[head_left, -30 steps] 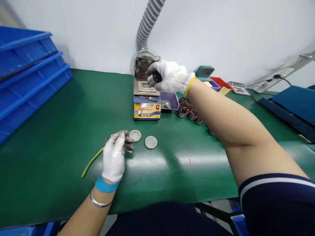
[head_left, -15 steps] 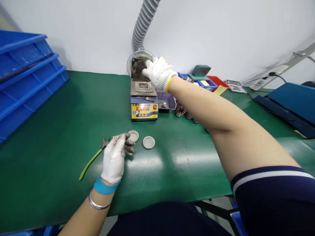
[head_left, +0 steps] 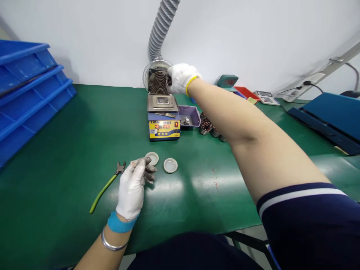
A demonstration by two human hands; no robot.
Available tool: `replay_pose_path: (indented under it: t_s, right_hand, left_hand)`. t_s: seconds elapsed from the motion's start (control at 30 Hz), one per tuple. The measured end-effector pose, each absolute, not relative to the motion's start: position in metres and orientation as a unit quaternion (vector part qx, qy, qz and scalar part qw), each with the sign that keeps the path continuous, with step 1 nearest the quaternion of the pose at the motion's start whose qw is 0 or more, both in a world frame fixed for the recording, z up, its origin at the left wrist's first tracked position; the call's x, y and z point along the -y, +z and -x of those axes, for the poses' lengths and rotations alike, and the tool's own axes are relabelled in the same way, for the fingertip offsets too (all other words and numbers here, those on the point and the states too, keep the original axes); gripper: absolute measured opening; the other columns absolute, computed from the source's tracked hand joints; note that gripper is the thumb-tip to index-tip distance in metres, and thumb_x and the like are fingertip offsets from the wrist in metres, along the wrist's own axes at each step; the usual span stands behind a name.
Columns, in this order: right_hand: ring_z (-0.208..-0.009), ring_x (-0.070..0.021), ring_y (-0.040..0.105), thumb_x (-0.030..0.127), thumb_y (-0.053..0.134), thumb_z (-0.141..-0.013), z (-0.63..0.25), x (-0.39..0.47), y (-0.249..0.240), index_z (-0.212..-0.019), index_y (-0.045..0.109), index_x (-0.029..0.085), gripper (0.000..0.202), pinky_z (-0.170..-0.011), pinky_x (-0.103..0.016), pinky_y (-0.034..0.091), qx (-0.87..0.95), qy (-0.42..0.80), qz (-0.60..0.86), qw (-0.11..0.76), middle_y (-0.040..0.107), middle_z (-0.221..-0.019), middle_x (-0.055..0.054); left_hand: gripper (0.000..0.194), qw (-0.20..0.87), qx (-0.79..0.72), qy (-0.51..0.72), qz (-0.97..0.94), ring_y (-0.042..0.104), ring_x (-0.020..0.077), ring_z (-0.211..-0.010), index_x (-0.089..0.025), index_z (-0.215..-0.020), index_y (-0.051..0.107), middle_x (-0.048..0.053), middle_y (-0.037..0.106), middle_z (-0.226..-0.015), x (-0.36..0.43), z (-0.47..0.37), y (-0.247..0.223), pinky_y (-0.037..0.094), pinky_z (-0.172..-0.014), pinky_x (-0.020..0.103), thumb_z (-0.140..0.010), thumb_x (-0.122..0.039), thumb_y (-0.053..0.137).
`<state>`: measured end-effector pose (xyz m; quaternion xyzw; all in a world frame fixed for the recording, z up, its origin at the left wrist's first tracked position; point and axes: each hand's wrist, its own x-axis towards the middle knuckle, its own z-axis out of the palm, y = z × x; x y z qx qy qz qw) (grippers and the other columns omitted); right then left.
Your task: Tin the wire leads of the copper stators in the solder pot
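My right hand [head_left: 183, 78], in a white knit glove, is raised at the extractor fan [head_left: 158, 82], above the back of the solder pot [head_left: 164, 129]. Its fingers are closed around a dark ring-shaped part [head_left: 169, 80], mostly hidden by the glove. Low over the mat, my left hand [head_left: 136, 180] wears a white glove with dark-stained fingertips. Its fingers are loosely bent and apart, with nothing visible in them. They overlap the edge of one shallow white dish [head_left: 152, 157]. A second dish [head_left: 170, 165] lies to the right. Green-handled cutters [head_left: 108, 185] lie left of that hand.
A purple tray [head_left: 189, 112] with scraps stands beside the pot. Several copper-wound parts [head_left: 206, 127] sit right of it, partly behind my forearm. Stacked blue crates [head_left: 30, 101] fill the left. A grey duct [head_left: 163, 30] rises behind. A calculator [head_left: 266, 98] lies far right.
My right hand has turned slightly at the fan, and the dark ring-shaped part now shows in its fingers. The left hand stays by the dishes. The view has shifted a little.
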<state>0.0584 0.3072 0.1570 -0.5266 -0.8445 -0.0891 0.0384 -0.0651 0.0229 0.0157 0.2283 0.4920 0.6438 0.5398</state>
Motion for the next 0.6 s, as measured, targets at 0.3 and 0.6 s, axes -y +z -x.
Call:
replay_pose_path:
  t_s: [0.3, 0.6]
  right_hand:
    - [-0.11, -0.0351, 0.061, 0.038, 0.072, -0.077, -0.035, -0.311, 0.141, -0.118, 0.061, 0.005, 0.054, -0.095, -0.044, 0.052, 0.825, -0.071, 0.558, 0.059, 0.062, -0.116, -0.018]
    - [-0.091, -0.0221, 0.064, 0.049, 0.05, -0.091, -0.07, -0.25, 0.164, -0.105, 0.067, 0.009, 0.046, -0.086, -0.033, 0.05, 0.825, 0.028, 0.531, 0.193, 0.065, -0.095, -0.009]
  left_hand:
    - [0.05, 0.535, -0.491, 0.645, -0.239, 0.057, 0.0106, -0.054, -0.012, -0.091, 0.065, 0.003, 0.067, -0.07, -0.024, 0.067, 0.011, 0.042, -0.05, 0.021, -0.068, -0.055, 0.08]
    - [0.051, 0.521, -0.496, 0.636, -0.281, 0.057, 0.0108, -0.053, -0.012, -0.093, 0.065, 0.003, 0.066, -0.07, -0.025, 0.068, 0.007, 0.041, -0.049, 0.022, -0.07, -0.057, 0.076]
